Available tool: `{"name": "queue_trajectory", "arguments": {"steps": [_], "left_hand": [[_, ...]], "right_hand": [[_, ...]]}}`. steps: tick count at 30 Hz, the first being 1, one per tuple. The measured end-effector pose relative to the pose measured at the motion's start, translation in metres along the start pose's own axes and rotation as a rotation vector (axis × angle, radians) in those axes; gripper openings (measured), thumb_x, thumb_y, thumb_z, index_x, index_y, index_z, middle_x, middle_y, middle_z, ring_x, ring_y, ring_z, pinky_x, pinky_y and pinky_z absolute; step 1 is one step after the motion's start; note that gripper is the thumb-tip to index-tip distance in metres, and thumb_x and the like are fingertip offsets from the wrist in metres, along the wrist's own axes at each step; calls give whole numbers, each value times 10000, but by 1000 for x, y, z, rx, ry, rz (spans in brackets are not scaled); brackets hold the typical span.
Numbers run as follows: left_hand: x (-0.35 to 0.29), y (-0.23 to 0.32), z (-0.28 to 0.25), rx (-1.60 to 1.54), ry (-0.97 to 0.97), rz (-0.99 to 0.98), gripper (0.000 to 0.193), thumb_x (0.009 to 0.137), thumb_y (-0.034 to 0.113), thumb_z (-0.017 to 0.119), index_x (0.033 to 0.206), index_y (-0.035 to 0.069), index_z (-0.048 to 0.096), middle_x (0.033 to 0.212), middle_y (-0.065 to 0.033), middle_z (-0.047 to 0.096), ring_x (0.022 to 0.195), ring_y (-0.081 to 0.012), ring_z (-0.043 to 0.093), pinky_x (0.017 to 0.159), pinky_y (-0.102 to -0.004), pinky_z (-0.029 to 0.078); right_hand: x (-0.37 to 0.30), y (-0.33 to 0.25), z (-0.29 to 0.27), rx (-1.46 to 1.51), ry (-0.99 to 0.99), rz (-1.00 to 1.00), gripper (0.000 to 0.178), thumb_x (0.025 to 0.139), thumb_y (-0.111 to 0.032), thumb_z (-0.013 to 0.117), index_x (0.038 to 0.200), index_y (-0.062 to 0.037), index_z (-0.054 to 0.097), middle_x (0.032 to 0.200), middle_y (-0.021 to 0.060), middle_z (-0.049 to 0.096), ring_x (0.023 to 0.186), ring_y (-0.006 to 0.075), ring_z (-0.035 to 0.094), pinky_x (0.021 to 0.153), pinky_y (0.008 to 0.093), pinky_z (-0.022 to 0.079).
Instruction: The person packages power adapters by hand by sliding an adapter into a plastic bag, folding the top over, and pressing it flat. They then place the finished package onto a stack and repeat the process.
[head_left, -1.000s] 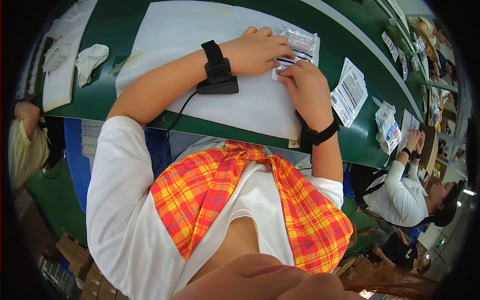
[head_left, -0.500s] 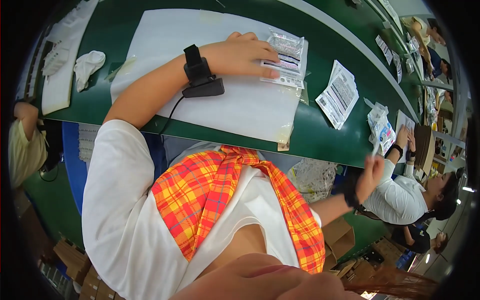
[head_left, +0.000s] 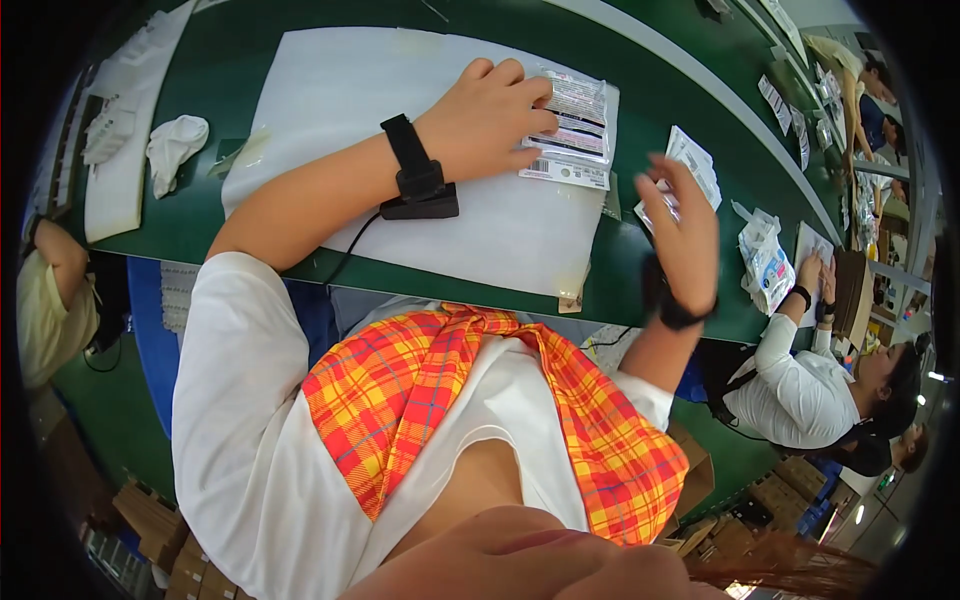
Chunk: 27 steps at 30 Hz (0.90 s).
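Observation:
My left hand (head_left: 490,122) lies with its fingers spread at the left edge of a flat printed plastic packet (head_left: 580,125), its fingertips and thumb on that edge. The packet rests on the right end of a white mat (head_left: 440,235). To the right, my right hand (head_left: 685,235) is raised in front of more printed packets (head_left: 698,160), partly hiding them. Its fingers are apart and I see nothing held in them. Both wrists wear black bands; the left one carries a small black box with a cable.
A white and blue plastic pouch (head_left: 766,262) lies farther right on the green table (head_left: 620,270). Beyond it a co-worker (head_left: 800,385) has both hands on a white sheet. A crumpled white cloth (head_left: 177,150) lies left of the mat, beside a long white board (head_left: 125,170).
My right hand has come up from beside the plastic pouch, moving left to the printed packets. My left hand has shifted slightly and its fingers are more spread on the packet's edge.

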<state>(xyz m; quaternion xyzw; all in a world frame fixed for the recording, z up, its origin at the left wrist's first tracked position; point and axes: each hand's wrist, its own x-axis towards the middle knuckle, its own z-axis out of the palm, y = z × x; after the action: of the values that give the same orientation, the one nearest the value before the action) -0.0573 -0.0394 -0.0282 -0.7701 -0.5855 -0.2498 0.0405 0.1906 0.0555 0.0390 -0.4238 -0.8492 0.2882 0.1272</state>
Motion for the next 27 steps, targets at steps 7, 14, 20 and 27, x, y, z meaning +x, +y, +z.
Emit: {"name": "queue_trajectory", "arguments": {"steps": [7, 14, 20, 27], "left_hand": [[0, -2, -6, -43, -65, -123, 261, 749, 246, 668, 976, 123, 628, 1068, -64, 538, 1007, -239, 472, 886, -384, 348], [-3, -16, 9, 13, 52, -172, 174, 733, 212, 603, 833, 72, 624, 926, -75, 556, 930, -246, 486, 809, -376, 362], [4, -20, 13, -27, 26, -154, 170, 749, 203, 576, 829, 59, 618, 921, -82, 552, 921, -265, 484, 804, -390, 372], [4, -24, 15, -56, -4, -190, 162, 765, 187, 557, 836, 52, 610, 921, -95, 549, 917, -277, 484, 805, -408, 381]], "right_hand": [[93, 7, 10, -637, -197, -214, 664, 767, -153, 713, 1337, -29, 397, 1137, 149, 582, 943, 286, 600, 856, 350, 469], [145, -5, 18, -151, -478, -594, 622, 727, -162, 741, 1286, -19, 507, 1127, 118, 590, 951, 252, 580, 900, 337, 445], [236, 73, -79, -237, -370, -78, 571, 771, -328, 736, 1229, -25, 581, 1145, 122, 618, 1036, 217, 567, 917, 313, 432], [148, 97, -108, -430, -288, 85, 528, 731, -356, 763, 1118, -25, 624, 999, 142, 670, 898, 248, 634, 796, 335, 485]]}}
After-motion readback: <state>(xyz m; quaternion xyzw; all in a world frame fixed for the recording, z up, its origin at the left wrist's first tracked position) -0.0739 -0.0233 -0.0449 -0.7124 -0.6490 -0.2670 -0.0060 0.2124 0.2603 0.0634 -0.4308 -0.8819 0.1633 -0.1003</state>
